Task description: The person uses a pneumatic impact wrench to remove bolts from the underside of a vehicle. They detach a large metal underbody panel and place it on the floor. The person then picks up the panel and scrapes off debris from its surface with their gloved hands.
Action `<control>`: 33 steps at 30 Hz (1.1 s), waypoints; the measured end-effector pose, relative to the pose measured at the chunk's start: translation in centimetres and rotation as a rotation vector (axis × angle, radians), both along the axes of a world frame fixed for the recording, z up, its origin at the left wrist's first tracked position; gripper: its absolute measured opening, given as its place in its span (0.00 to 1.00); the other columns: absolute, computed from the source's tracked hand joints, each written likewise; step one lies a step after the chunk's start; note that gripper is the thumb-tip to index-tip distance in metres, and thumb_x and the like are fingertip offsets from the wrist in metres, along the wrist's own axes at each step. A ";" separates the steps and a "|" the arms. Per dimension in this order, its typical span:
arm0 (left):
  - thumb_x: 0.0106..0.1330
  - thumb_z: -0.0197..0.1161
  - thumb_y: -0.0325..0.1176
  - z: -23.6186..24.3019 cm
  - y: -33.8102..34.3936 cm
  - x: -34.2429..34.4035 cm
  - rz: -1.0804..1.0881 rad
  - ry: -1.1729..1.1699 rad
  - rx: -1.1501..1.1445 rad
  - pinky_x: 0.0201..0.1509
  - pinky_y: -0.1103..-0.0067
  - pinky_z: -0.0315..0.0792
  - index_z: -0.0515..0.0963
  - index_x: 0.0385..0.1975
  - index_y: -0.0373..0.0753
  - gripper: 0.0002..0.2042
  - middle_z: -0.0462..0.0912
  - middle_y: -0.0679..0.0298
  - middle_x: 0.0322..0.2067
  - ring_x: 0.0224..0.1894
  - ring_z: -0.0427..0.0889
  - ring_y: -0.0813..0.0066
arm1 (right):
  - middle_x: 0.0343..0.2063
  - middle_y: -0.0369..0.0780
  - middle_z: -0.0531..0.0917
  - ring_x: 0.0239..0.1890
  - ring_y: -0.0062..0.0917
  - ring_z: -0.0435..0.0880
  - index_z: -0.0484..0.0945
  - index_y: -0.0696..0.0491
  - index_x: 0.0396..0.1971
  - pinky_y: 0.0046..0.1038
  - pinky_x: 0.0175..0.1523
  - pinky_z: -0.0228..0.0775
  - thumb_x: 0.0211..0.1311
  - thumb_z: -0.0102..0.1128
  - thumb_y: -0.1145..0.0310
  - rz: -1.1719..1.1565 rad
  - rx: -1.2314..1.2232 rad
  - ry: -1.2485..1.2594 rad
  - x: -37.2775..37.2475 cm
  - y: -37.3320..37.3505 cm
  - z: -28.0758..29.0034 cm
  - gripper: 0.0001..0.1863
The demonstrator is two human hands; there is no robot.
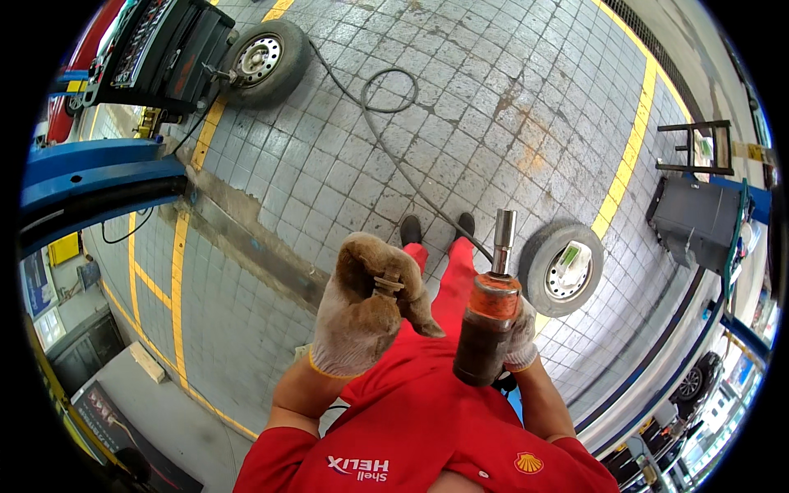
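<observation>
My left hand [349,316], in a soiled white work glove, is raised in front of my body with its fingers curled. Between thumb and fingers it grips a rusty brown bolt [388,285] with a wide flange. Beside it, my right hand [522,335], gloved too, is wrapped round the handle of an impact wrench [485,333]; the tool's body hides most of those fingers. The wrench has an orange front end and a dark body. A long silver socket [504,238] on its nose points away from me. The two hands are apart.
An air hose [382,144] loops over the tiled floor toward my feet. One wheel [275,82] is by a black tool cart [177,62]; another wheel [538,271] lies at right, a white-and-green item [574,261] on it. Blue lift [107,185] at left, black stool [699,148] and grey box [694,218] at right.
</observation>
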State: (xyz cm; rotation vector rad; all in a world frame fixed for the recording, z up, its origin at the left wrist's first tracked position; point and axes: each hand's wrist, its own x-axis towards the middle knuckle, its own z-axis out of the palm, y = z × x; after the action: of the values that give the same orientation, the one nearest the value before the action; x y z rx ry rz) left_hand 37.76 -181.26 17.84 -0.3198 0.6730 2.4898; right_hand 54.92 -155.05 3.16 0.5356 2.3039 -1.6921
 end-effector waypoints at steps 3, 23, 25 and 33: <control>0.64 0.78 0.33 0.0 -0.5 0.0 -0.014 0.001 -0.014 0.39 0.59 0.89 0.70 0.53 0.43 0.24 0.78 0.56 0.39 0.38 0.85 0.59 | 0.43 0.41 0.88 0.42 0.34 0.88 0.83 0.49 0.54 0.34 0.45 0.80 0.57 0.78 0.55 0.105 0.043 0.029 -0.7 -0.8 2.0 0.27; 0.76 0.63 0.48 -35.2 -7.9 -0.8 -0.372 -0.024 -0.995 0.36 0.69 0.72 0.79 0.47 0.41 0.16 0.80 0.64 0.36 0.33 0.77 0.73 | 0.52 0.41 0.85 0.56 0.32 0.84 0.75 0.49 0.68 0.31 0.64 0.74 0.71 0.62 0.58 -0.107 -0.034 0.174 2.1 -5.5 1.3 0.27; 0.77 0.64 0.42 -38.3 -7.5 -0.3 -0.334 -0.034 -1.000 0.24 0.74 0.69 0.80 0.39 0.42 0.11 0.78 0.70 0.24 0.22 0.73 0.77 | 0.51 0.39 0.85 0.53 0.25 0.84 0.77 0.50 0.66 0.25 0.62 0.74 0.73 0.63 0.63 -0.168 -0.221 0.221 1.5 -6.0 3.3 0.23; 0.76 0.64 0.39 -42.7 -5.2 1.6 -0.332 -0.201 -1.026 0.27 0.74 0.71 0.79 0.41 0.42 0.08 0.79 0.69 0.28 0.25 0.74 0.76 | 0.50 0.39 0.86 0.52 0.27 0.84 0.78 0.50 0.64 0.26 0.61 0.74 0.72 0.64 0.62 -0.247 -0.128 0.134 2.4 -0.9 2.3 0.23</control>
State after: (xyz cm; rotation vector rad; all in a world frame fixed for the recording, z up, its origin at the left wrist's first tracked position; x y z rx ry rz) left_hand 39.39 -186.50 -24.88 -0.7301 1.7072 1.5938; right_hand 57.27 -155.90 5.44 0.7267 2.2757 -2.0309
